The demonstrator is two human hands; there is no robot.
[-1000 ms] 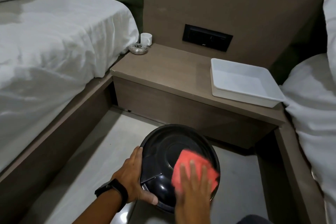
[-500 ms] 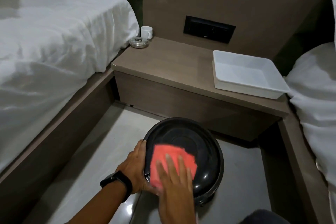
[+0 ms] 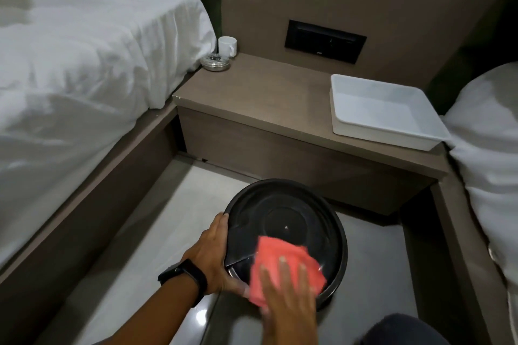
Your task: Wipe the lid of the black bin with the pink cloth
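- A bed (image 3: pixel 84 59) with white sheets fills the left side, its brown frame running down toward the floor.
- The left hand (image 3: pixel 210 255), with a dark watch (image 3: pixel 183 279) on the wrist, is curled around the left rim of the bin lid (image 3: pixel 294 213); the fingers wrap the far edge and the thumb lies along the near edge, so it grips the lid.
- An ashtray (image 3: pixel 215 62) and a white cup (image 3: pixel 227 46) stand close together at the back left corner of the nightstand (image 3: pixel 266 98).
- The round black lid sits on the bin, on the floor in front of the nightstand, between the two beds.
- The pink cloth (image 3: pixel 283 263) lies on the near part of the lid, its lower edge hanging over the rim.
- The right hand (image 3: pixel 288 300) lies flat on the cloth with fingers spread and extended, pressing it down rather than closing around it.
- A black switch panel (image 3: pixel 325 40) is set in the wall above the nightstand.
- A white tray (image 3: pixel 384 113) rests on the nightstand's right end.
- A second bed (image 3: pixel 487 154) with white bedding is at the far right.
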